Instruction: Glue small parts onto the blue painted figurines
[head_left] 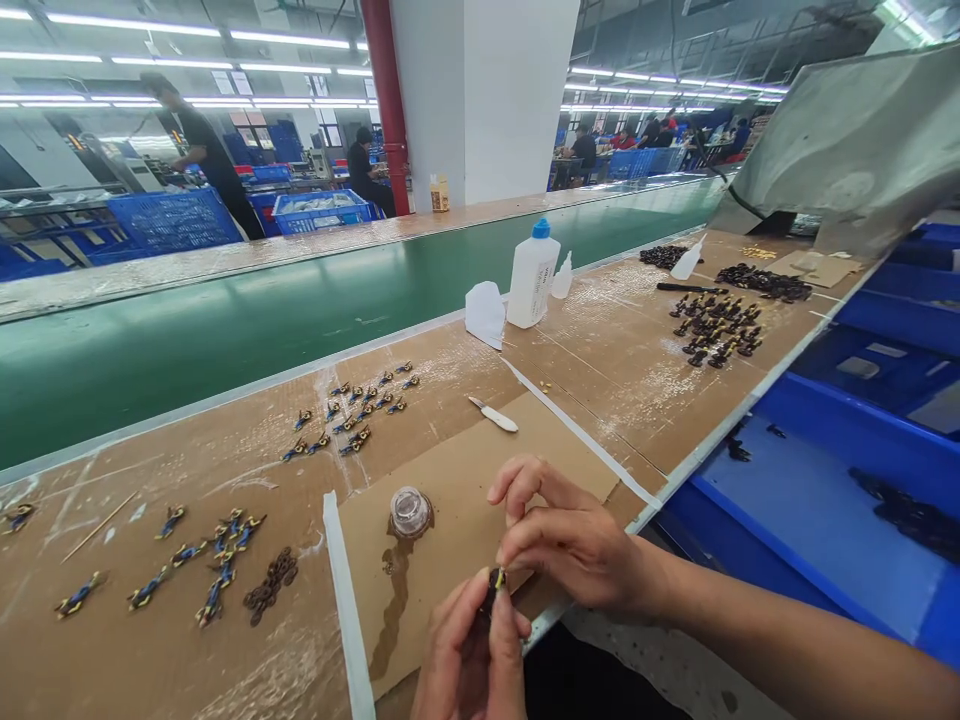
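Factory hall under strip lights is stretching away behind a long tabletop [615, 380] covered in brown cardboard, with a green conveyor belt [225, 330] running along its far side.

At the near edge, the left hand [469, 660] is closing around a small dark piece [496, 580] and holding it upright. The right hand [577, 545] is pinching the piece's top end between thumb and fingertips. Both hands are gripping it close to the body, probably to steady so small a thing.

Just beyond them, a clear jar [410, 512] is standing open on the cardboard, with a wet stain trailing from it; what it is holding cannot be made out. Blue and yellow painted figures [360, 405] are lying spread apart from one another, apparently so that they are not touching. A heap of brown pieces [274, 578] is sitting to the left.

Farther off, a white bottle [532, 275] with a blue cap is standing capped beside a small squeeze bottle [562, 277]. A white-handled knife [493, 414] is lying within reach.

To the right, a blue bin [862, 420] is sitting below the tabletop's edge, holding only a few dark bits [907, 510].
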